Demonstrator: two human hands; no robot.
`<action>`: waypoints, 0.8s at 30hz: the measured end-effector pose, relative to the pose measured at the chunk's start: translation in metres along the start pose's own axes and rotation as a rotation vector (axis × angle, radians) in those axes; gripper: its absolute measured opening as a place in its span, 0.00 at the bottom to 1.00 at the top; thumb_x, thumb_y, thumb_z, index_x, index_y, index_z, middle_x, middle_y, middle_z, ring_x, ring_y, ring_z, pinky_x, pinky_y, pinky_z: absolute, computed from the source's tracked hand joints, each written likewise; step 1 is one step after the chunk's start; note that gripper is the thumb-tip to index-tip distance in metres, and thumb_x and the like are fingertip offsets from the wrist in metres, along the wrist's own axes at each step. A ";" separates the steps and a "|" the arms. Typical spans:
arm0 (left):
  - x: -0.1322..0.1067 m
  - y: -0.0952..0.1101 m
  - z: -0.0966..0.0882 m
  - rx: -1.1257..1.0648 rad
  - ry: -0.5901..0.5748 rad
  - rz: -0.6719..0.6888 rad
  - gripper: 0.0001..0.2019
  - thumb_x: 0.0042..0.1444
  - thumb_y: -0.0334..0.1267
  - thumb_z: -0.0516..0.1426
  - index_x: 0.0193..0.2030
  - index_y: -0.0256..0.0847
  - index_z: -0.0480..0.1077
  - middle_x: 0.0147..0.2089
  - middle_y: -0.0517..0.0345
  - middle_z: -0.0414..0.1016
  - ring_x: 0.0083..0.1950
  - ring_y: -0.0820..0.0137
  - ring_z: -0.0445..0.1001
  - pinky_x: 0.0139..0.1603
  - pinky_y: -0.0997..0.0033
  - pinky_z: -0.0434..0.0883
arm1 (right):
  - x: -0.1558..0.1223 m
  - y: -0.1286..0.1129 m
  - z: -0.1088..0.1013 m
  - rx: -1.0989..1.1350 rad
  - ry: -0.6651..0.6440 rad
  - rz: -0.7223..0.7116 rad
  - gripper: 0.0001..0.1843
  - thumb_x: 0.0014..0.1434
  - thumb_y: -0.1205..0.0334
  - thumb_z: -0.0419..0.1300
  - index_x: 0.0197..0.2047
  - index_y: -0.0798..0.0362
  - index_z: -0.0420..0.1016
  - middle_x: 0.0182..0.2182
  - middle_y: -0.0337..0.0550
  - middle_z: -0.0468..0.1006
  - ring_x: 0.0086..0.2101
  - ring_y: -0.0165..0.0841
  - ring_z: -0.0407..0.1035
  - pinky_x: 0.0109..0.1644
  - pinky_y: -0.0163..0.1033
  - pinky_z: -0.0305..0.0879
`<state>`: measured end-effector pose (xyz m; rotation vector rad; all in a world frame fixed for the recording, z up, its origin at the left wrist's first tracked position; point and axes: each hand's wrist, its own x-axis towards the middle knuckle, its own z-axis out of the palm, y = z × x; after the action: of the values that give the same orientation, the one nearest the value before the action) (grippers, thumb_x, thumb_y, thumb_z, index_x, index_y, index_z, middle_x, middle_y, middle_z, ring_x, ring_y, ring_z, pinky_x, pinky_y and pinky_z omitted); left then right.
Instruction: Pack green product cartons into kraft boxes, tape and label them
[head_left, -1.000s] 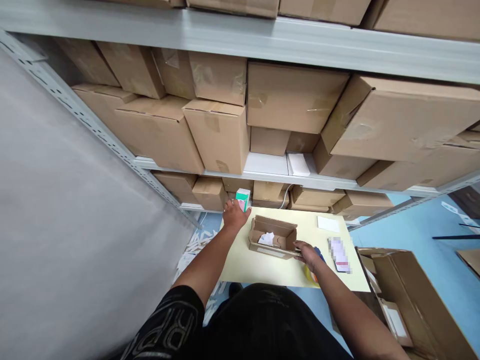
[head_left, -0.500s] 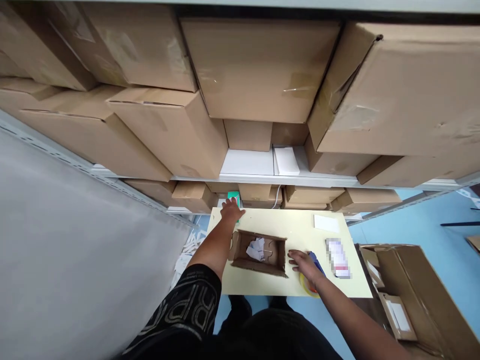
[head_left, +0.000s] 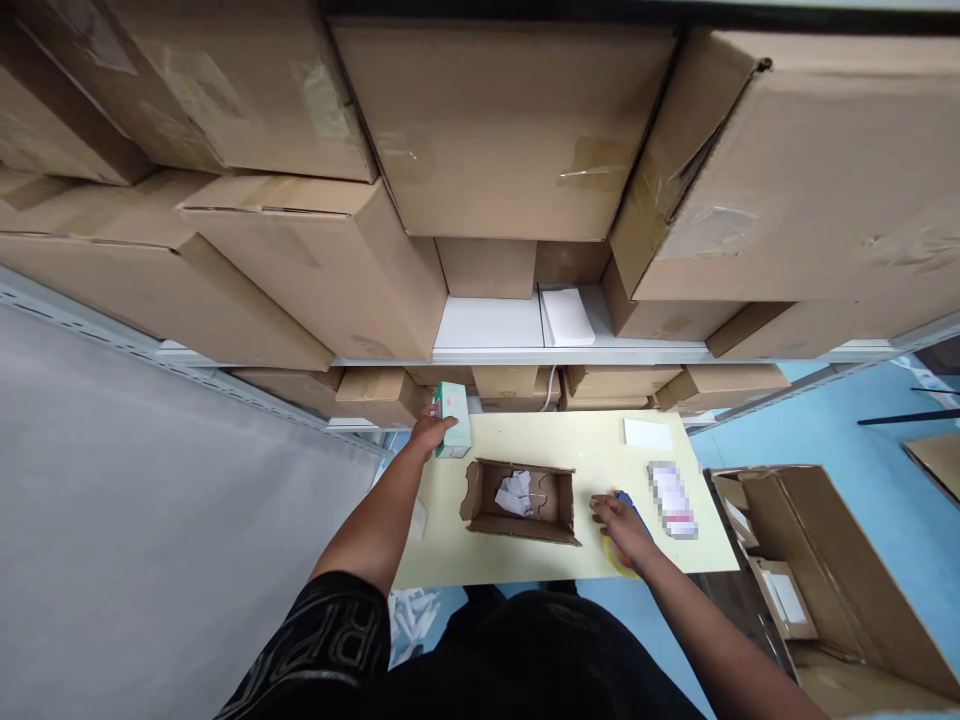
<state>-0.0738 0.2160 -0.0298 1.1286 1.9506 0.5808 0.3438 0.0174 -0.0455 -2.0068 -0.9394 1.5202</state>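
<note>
My left hand (head_left: 430, 430) is closed round a small green and white box (head_left: 454, 418), holding it upright at the far left corner of the pale yellow table (head_left: 585, 455). An open brown cardboard box (head_left: 520, 499) with crumpled white paper inside lies in the middle of the table. My right hand (head_left: 621, 522) rests on the table to the right of that box, fingers lying over a blue tape dispenser with a yellowish tape roll (head_left: 619, 553).
Metal shelving (head_left: 525, 352) packed with large cardboard boxes rises behind the table. A white sheet (head_left: 648, 434) and a blurred printed item (head_left: 671, 497) lie at the table's right. An open carton (head_left: 795, 570) stands on the blue floor at right. A grey wall fills the left.
The small green box has come off the table's far edge into my left hand's grip. My right hand has slid off the cardboard box's rim onto the tape dispenser. The view tilted up.
</note>
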 end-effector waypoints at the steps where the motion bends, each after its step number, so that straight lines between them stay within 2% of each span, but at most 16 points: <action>1: -0.009 -0.004 -0.010 -0.058 -0.015 0.018 0.33 0.51 0.44 0.67 0.61 0.41 0.61 0.49 0.47 0.80 0.49 0.56 0.82 0.48 0.60 0.77 | -0.002 0.001 -0.002 0.016 -0.007 0.005 0.28 0.57 0.39 0.61 0.51 0.51 0.79 0.50 0.52 0.83 0.49 0.43 0.78 0.48 0.42 0.75; 3: -0.030 -0.006 -0.030 -0.189 -0.068 0.106 0.32 0.52 0.45 0.65 0.61 0.41 0.61 0.53 0.48 0.80 0.52 0.58 0.81 0.49 0.61 0.77 | -0.007 0.003 -0.005 0.043 -0.006 0.012 0.27 0.57 0.39 0.61 0.50 0.51 0.78 0.51 0.53 0.82 0.49 0.44 0.78 0.47 0.42 0.75; 5: -0.056 0.001 -0.053 -0.361 -0.170 0.295 0.37 0.48 0.45 0.67 0.63 0.41 0.60 0.60 0.46 0.76 0.58 0.56 0.78 0.55 0.58 0.76 | -0.013 0.001 -0.005 0.029 0.018 -0.005 0.27 0.58 0.39 0.60 0.50 0.51 0.78 0.50 0.52 0.82 0.49 0.44 0.78 0.47 0.42 0.74; 6: -0.071 0.008 -0.064 -0.379 -0.223 0.397 0.40 0.46 0.45 0.68 0.65 0.42 0.59 0.63 0.45 0.74 0.62 0.55 0.75 0.58 0.57 0.74 | -0.016 -0.002 -0.004 0.017 0.027 -0.018 0.26 0.58 0.40 0.60 0.50 0.51 0.78 0.49 0.51 0.82 0.48 0.43 0.78 0.47 0.42 0.74; 7: -0.086 0.019 -0.075 -0.338 -0.261 0.491 0.41 0.47 0.44 0.69 0.66 0.42 0.59 0.66 0.45 0.71 0.64 0.54 0.73 0.62 0.57 0.72 | -0.020 -0.006 -0.002 0.006 0.038 -0.035 0.25 0.58 0.40 0.60 0.49 0.50 0.78 0.48 0.51 0.83 0.47 0.43 0.79 0.47 0.42 0.74; 9: -0.118 0.044 -0.090 -0.122 -0.345 0.652 0.42 0.49 0.42 0.68 0.70 0.44 0.58 0.70 0.46 0.68 0.67 0.53 0.69 0.66 0.56 0.68 | -0.026 -0.018 0.004 -0.001 0.052 -0.076 0.23 0.58 0.42 0.60 0.48 0.50 0.78 0.46 0.49 0.83 0.45 0.43 0.79 0.45 0.42 0.73; 11: -0.145 0.070 -0.093 0.125 -0.431 0.826 0.42 0.49 0.39 0.67 0.71 0.47 0.60 0.72 0.50 0.65 0.69 0.54 0.67 0.69 0.57 0.65 | -0.033 -0.033 0.012 0.017 0.046 -0.124 0.21 0.58 0.43 0.60 0.46 0.50 0.78 0.44 0.48 0.83 0.42 0.42 0.79 0.44 0.42 0.73; 14: -0.169 0.095 -0.075 0.410 -0.597 1.097 0.40 0.48 0.35 0.66 0.70 0.49 0.63 0.72 0.52 0.65 0.69 0.53 0.65 0.70 0.57 0.63 | -0.040 -0.052 0.026 0.025 0.011 -0.181 0.22 0.59 0.42 0.58 0.46 0.49 0.78 0.42 0.47 0.83 0.40 0.41 0.78 0.40 0.41 0.72; 16: -0.170 0.098 -0.053 0.541 -0.657 1.200 0.39 0.48 0.35 0.65 0.70 0.48 0.64 0.71 0.51 0.67 0.67 0.53 0.67 0.68 0.56 0.63 | -0.043 -0.060 0.034 0.014 0.000 -0.193 0.23 0.61 0.41 0.55 0.47 0.50 0.77 0.42 0.47 0.82 0.40 0.41 0.78 0.39 0.41 0.72; 21: -0.157 0.081 -0.007 0.727 -0.712 1.313 0.39 0.48 0.35 0.64 0.70 0.46 0.64 0.71 0.47 0.66 0.65 0.51 0.68 0.65 0.54 0.65 | -0.047 -0.059 0.043 0.026 -0.010 -0.217 0.27 0.66 0.41 0.47 0.49 0.50 0.77 0.46 0.48 0.82 0.41 0.41 0.77 0.39 0.41 0.73; 24: -0.154 0.070 0.007 0.810 -0.703 1.344 0.37 0.49 0.34 0.64 0.68 0.48 0.65 0.70 0.47 0.67 0.62 0.50 0.69 0.61 0.52 0.66 | -0.046 -0.053 0.044 -0.094 0.024 -0.315 0.22 0.64 0.47 0.51 0.51 0.49 0.78 0.47 0.47 0.81 0.42 0.41 0.76 0.43 0.42 0.73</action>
<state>0.0114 0.1178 0.0782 2.6763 0.5521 -0.0797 0.2818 0.0162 0.0085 -1.8292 -1.2695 1.2981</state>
